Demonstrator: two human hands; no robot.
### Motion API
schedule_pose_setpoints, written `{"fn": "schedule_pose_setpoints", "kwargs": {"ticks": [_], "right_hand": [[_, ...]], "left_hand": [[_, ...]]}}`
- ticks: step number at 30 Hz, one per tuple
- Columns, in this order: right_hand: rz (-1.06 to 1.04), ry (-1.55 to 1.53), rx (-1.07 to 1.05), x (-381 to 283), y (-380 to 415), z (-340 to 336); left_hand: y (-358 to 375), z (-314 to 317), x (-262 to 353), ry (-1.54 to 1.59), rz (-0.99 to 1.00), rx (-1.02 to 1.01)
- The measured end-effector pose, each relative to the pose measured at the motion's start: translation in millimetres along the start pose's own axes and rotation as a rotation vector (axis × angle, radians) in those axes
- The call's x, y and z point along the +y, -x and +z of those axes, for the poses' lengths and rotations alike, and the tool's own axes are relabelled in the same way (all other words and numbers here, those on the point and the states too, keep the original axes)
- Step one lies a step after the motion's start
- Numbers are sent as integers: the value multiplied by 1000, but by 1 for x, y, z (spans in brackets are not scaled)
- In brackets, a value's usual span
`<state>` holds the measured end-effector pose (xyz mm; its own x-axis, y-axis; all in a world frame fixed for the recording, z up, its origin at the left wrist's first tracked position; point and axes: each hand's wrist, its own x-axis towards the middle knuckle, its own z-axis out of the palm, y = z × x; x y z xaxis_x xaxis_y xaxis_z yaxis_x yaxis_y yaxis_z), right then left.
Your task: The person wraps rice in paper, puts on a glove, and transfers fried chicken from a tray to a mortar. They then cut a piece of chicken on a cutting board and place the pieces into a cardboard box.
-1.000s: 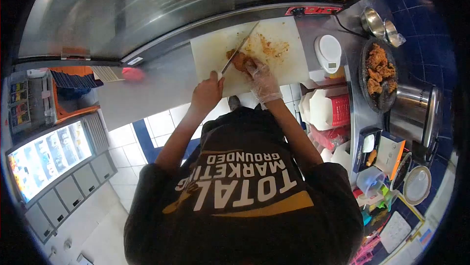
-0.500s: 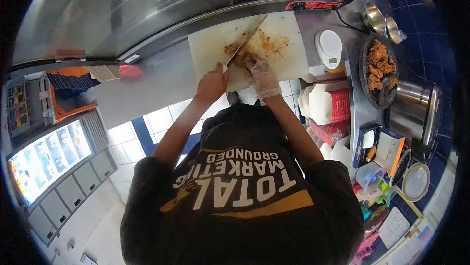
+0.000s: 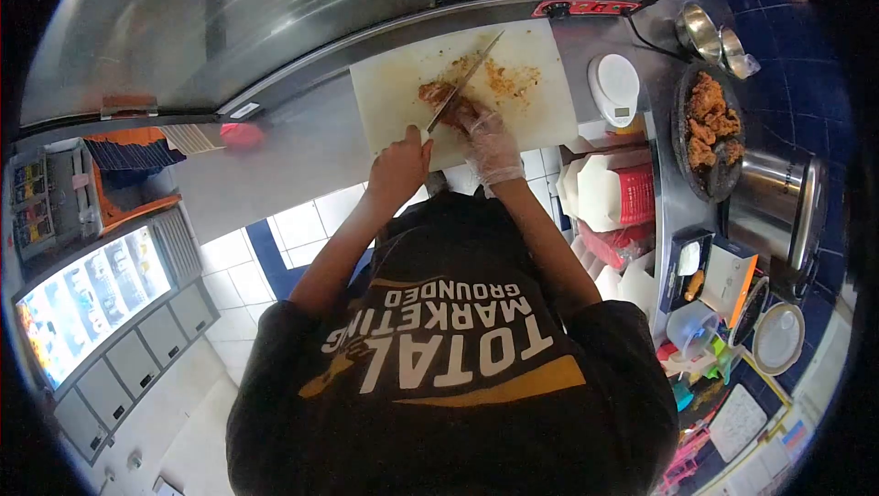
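Observation:
My left hand (image 3: 401,171) is bare and closed round the handle of a long kitchen knife (image 3: 476,65). Its blade slants up and right across a piece of fried chicken (image 3: 438,93) on the white cutting board (image 3: 389,84). Wearing a clear plastic glove, my right hand (image 3: 494,150) has its fingers curled over the chicken on the right side of the blade. Those fingers partly hide the meat. Brown crumbs (image 3: 513,81) are scattered on the board beyond the knife.
Right of the board stand a white kitchen scale (image 3: 613,90) and a dark round plate (image 3: 689,180) with fried chicken pieces (image 3: 710,116). Takeaway boxes (image 3: 600,194) are stacked below the scale. A metal-framed appliance with a red control panel (image 3: 586,9) borders the back.
My left hand has shifted slightly toward me and to the right, and the knife's handle has moved with it. My gloved right hand stays nearly in place on the chicken.

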<state>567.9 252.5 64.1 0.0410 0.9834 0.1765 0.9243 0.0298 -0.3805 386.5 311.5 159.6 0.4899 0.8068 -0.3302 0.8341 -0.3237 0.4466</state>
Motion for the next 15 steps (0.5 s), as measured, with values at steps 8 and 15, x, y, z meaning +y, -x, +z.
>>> {"fn": "schedule_pose_setpoints", "kwargs": {"ticks": [8, 15], "right_hand": [[92, -7, -40, -5, -3, -13], [102, -85, 71, -3, 4, -19]], "left_hand": [[-14, 9, 4, 19, 80, 118], [7, 3, 13, 5, 77, 72]]}}
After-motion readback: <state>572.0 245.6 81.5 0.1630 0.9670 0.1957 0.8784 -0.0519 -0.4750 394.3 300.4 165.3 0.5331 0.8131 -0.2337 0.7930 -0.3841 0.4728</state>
